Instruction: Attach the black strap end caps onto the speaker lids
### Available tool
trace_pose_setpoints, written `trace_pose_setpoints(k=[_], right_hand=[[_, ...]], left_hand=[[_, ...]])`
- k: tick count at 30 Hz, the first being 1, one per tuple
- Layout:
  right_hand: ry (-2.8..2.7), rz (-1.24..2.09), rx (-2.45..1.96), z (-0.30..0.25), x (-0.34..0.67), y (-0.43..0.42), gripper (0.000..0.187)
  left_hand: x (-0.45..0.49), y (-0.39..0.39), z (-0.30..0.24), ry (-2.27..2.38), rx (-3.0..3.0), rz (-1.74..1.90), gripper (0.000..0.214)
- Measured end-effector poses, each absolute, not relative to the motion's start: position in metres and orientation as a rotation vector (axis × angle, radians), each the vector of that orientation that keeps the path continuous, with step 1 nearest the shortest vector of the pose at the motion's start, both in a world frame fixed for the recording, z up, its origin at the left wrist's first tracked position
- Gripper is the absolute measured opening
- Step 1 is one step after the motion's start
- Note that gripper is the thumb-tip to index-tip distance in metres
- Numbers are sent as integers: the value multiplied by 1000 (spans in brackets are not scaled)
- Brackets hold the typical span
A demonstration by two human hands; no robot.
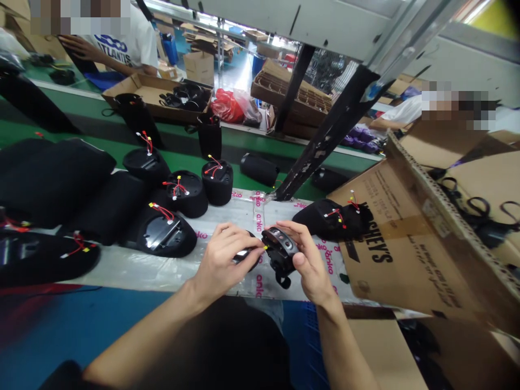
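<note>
My right hand (312, 262) holds a black plastic speaker end piece (284, 244), with round buttons along its curved rim and a short strap loop hanging below. Thumb and fingers of my left hand (227, 257) are pinched together at a small yellow wire connector (266, 247), close to the inner side of that piece. Partly hidden under the left hand is a dark speaker body (254, 260). To the left lies a black fabric-covered speaker body (168, 233), its red wires and yellow plugs sticking up from the open end.
More speaker bodies (187, 192) with loose wires stand at left; others (329, 216) lie to the right. A large cardboard box (377, 233) borders the right side. A slanted black post (325, 135) rises behind the bench. Across the green conveyor (174, 130), co-workers sit near open cartons (142, 100).
</note>
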State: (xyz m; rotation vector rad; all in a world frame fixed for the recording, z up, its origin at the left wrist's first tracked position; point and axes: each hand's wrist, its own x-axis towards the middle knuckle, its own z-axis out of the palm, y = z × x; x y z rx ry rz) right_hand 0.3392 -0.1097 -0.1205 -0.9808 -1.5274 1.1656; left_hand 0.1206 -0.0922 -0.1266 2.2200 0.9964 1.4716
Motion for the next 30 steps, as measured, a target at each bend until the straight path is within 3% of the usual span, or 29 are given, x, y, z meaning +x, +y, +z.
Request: trace_pose_setpoints(k=[5,16,22,26,30], right_hand=[[-1480,1039,-1020,-128,327,-119,66],[-1425,1026,-1137,-136,321,-127,56],[-1723,1039,-1074,-121,333,-130,64],[-1830,1146,-1078,-107,336,-135,83],[-1834,1149,-1175,-100,328,-138,92]], left_hand=[[119,-96,-125,1046,2177,1445,11],[107,-88,-113,915,2500,1116,15],[105,-88,-109,925,2420,1058,11],[98,-94,-118,974,2302,1185,3],[90,-101,-129,983,2170,1207,14]])
